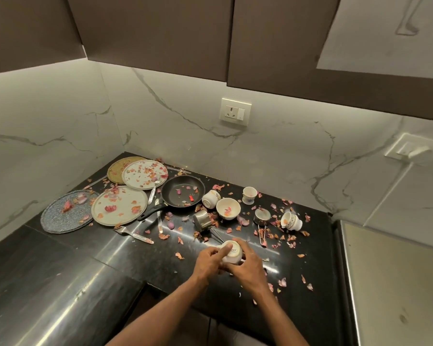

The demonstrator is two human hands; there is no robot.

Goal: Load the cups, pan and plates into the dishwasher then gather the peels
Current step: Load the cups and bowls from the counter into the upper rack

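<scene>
Gripping an upturned cup point(231, 254) between left hand point(210, 262) and right hand point(246, 263) above the tabletop point(85, 265); a loosened hold could drop it. Pan point(183, 191), plates point(119, 205) and peels point(283, 282) lie unloaded.

White cup point(231, 254) held upside down between both hands, base up, above the near edge of the counter point(85, 258). Black pan point(183, 191) upright mid-counter, handle pointing left and nearer, peels inside. Four plates point(119, 204) overlapping at left, strewn with peels. Other cups point(249, 195) right of the pan, some tipped. Pink peels point(283, 282) scattered across the dark surface.
</scene>
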